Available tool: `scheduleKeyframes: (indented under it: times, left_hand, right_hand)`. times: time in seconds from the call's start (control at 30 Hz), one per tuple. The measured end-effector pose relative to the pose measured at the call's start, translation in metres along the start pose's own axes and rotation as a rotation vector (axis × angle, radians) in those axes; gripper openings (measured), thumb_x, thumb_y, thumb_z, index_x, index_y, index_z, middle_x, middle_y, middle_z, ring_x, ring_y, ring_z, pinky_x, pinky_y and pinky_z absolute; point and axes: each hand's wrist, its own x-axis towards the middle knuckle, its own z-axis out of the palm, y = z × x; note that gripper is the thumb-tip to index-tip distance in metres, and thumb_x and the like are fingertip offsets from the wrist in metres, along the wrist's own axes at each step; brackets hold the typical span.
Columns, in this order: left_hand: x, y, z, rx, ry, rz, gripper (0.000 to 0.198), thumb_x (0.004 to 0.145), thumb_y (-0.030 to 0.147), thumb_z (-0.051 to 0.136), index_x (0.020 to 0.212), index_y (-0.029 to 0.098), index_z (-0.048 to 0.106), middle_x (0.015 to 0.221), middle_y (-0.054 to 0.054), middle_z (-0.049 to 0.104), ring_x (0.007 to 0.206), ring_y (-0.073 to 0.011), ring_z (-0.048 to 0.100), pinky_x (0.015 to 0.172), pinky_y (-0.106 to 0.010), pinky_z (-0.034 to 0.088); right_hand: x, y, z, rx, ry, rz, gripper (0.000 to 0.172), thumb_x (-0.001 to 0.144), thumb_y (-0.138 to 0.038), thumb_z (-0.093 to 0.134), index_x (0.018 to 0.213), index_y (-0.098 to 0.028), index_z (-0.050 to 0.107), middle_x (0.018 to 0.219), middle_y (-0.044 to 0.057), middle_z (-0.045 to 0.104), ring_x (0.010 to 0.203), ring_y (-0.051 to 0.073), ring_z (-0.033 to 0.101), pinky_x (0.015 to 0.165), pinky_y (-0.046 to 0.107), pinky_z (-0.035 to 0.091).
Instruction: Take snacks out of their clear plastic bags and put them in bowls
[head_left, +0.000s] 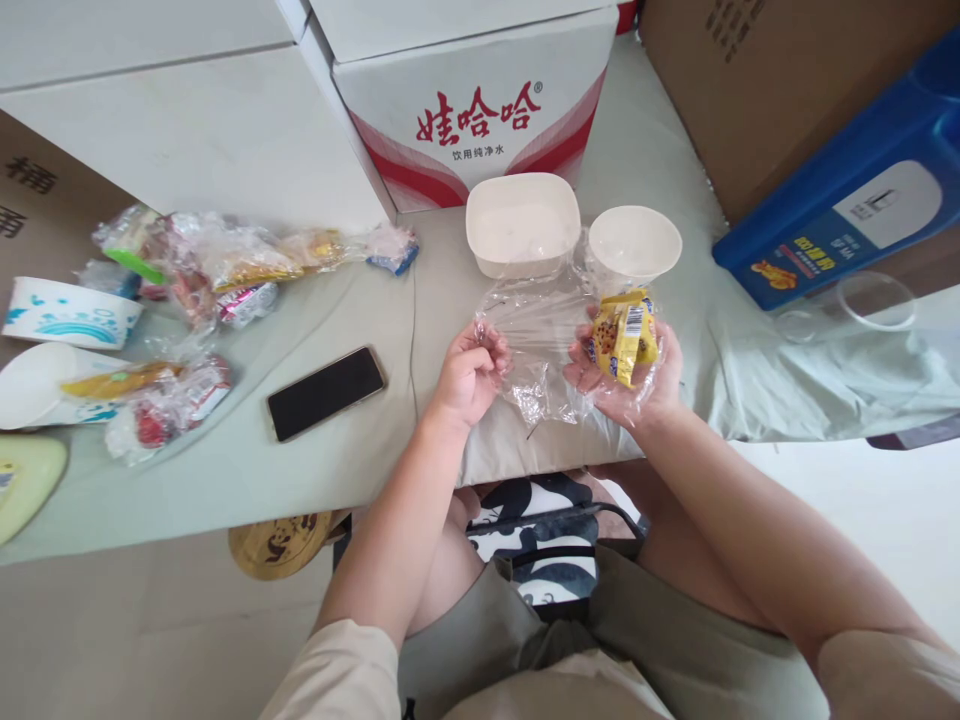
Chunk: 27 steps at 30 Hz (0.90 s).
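Observation:
A sheet of clear plastic wrap (536, 320) stretches between my hands above the cloth-covered table. My left hand (471, 372) has its fingers curled closed on the wrap's left edge. Palm up, my right hand (630, 385) supports a yellow snack packet (624, 337) with a barcode, and the wrap lies over this palm, under and around the packet. Just beyond the hands stand a white rectangular plastic container (523, 222) and a white round bowl (634, 243). The wrap's far edge reaches up against both of them.
A black phone (326, 393) lies left of my hands. Farther left are several plastic-wrapped bundles (255, 255), a paper bowl (71, 312) and a paper cup (45, 385). A white-and-red carton (480, 120) stands behind. To the right are a blue jug (840, 190) and a clear cup (874, 303).

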Motion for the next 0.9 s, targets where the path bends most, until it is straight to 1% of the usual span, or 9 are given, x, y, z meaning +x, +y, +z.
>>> scheduleKeyframes:
  times: [0.23,0.33,0.43,0.53,0.6,0.7,0.8,0.87,0.9]
  left_hand:
    - [-0.001,0.005,0.004,-0.001,0.069,-0.011,0.029,0.045,0.000,0.045,0.067,0.018,0.049,0.061,0.005,0.047,0.050,-0.0056,0.043,0.052,-0.020,0.033]
    - [0.000,0.011,0.004,-0.073,0.095,0.012,0.028,0.044,0.000,0.044,0.066,0.018,0.046,0.060,0.006,0.044,0.050,-0.0054,0.042,0.052,-0.020,0.033]
    - [0.002,0.017,-0.001,-0.134,0.133,0.063,0.027,0.045,0.000,0.044,0.065,0.018,0.046,0.060,0.005,0.045,0.051,-0.0055,0.042,0.052,-0.020,0.034]
    - [0.004,0.022,-0.006,-0.111,0.184,0.109,0.025,0.048,-0.001,0.044,0.064,0.019,0.046,0.061,0.005,0.046,0.052,-0.0061,0.043,0.054,-0.021,0.036]
    - [0.005,0.025,-0.010,-0.100,0.197,0.147,0.025,0.051,-0.003,0.045,0.064,0.019,0.045,0.061,0.005,0.046,0.052,-0.0058,0.043,0.055,-0.021,0.038]
    - [0.005,0.031,-0.015,-0.123,0.201,0.215,0.025,0.055,-0.005,0.048,0.064,0.018,0.045,0.060,0.006,0.044,0.050,-0.0047,0.042,0.056,-0.020,0.039]
    - [0.006,0.038,-0.020,-0.150,0.239,0.265,0.025,0.059,-0.006,0.050,0.063,0.019,0.046,0.058,0.006,0.043,0.049,-0.0040,0.042,0.056,-0.018,0.040]
    - [0.007,0.042,-0.024,-0.165,0.284,0.279,0.025,0.060,-0.006,0.050,0.062,0.019,0.046,0.057,0.006,0.043,0.049,-0.0041,0.042,0.056,-0.017,0.042]
    - [0.008,0.044,-0.026,-0.173,0.306,0.286,0.025,0.061,-0.005,0.050,0.062,0.019,0.046,0.057,0.006,0.044,0.050,-0.0042,0.043,0.056,-0.017,0.042]
  right_hand:
    - [-0.003,0.000,0.003,-0.012,0.016,-0.003,0.044,0.078,-0.064,0.054,0.103,-0.030,0.068,0.089,0.004,0.072,0.089,0.026,0.071,0.076,0.044,0.060]
    - [-0.004,-0.001,0.006,0.028,-0.002,0.031,0.053,0.079,-0.072,0.051,0.108,-0.031,0.067,0.101,0.006,0.075,0.102,0.030,0.071,0.084,0.051,0.060]
    - [-0.003,-0.001,0.005,-0.010,-0.002,0.048,0.065,0.075,-0.084,0.048,0.103,-0.029,0.068,0.115,0.011,0.074,0.115,0.036,0.067,0.086,0.060,0.057]
    - [-0.003,-0.001,0.003,-0.087,0.024,0.051,0.078,0.071,-0.092,0.044,0.104,-0.025,0.070,0.120,0.016,0.073,0.121,0.040,0.064,0.087,0.064,0.054]
    - [-0.004,-0.001,0.002,-0.111,0.003,0.036,0.079,0.069,-0.091,0.048,0.108,-0.026,0.068,0.121,0.016,0.073,0.121,0.040,0.065,0.088,0.065,0.055]
    - [-0.006,0.000,0.004,-0.107,-0.084,0.016,0.064,0.071,-0.080,0.061,0.113,-0.031,0.064,0.125,0.010,0.073,0.118,0.038,0.068,0.086,0.064,0.059]
    - [-0.005,0.004,0.005,-0.126,-0.120,0.054,0.044,0.073,-0.045,0.073,0.113,-0.033,0.062,0.124,0.004,0.074,0.114,0.033,0.071,0.083,0.056,0.063]
    - [-0.003,0.009,0.004,-0.148,-0.103,0.104,0.043,0.070,-0.026,0.069,0.112,-0.030,0.062,0.119,0.003,0.075,0.109,0.030,0.072,0.082,0.052,0.065]
    - [-0.001,0.011,0.003,-0.154,-0.090,0.133,0.043,0.069,-0.022,0.066,0.111,-0.028,0.063,0.115,0.004,0.076,0.107,0.029,0.073,0.082,0.050,0.065]
